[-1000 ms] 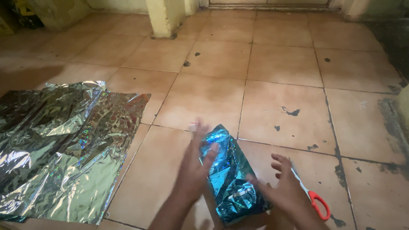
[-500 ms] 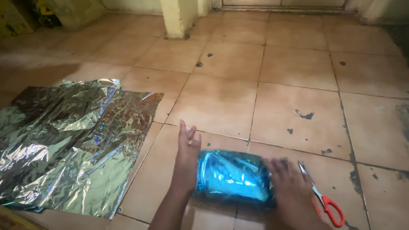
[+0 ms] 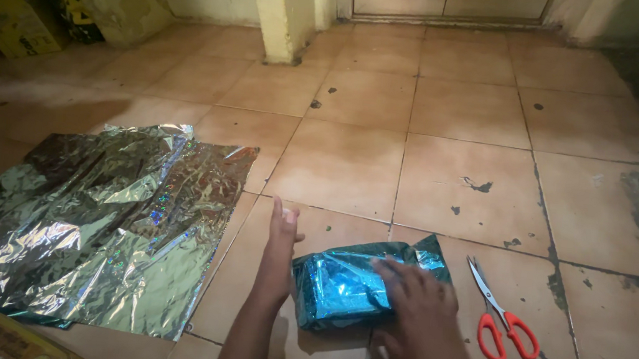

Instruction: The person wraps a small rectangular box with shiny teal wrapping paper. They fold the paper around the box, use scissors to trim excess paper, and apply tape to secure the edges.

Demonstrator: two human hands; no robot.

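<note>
A small parcel wrapped in shiny blue foil (image 3: 341, 285) lies on the tiled floor in front of me. My left hand (image 3: 279, 253) is flat and upright against the parcel's left end, fingers straight and pointing away from me. My right hand (image 3: 412, 307) presses down on the parcel's right half, fingers spread over the foil. A loose foil flap sticks up at the parcel's far right corner.
Red-handled scissors (image 3: 498, 318) lie just right of the parcel. A large crumpled silver foil sheet (image 3: 92, 221) covers the floor at left. A yellow pillar (image 3: 284, 11) and a door stand at the back; yellow boxes (image 3: 10, 14) sit at far left.
The parcel was turned from a tilted, lifted pose to lying flat across the floor. My right hand moved on top of it and the left hand set against its left end.
</note>
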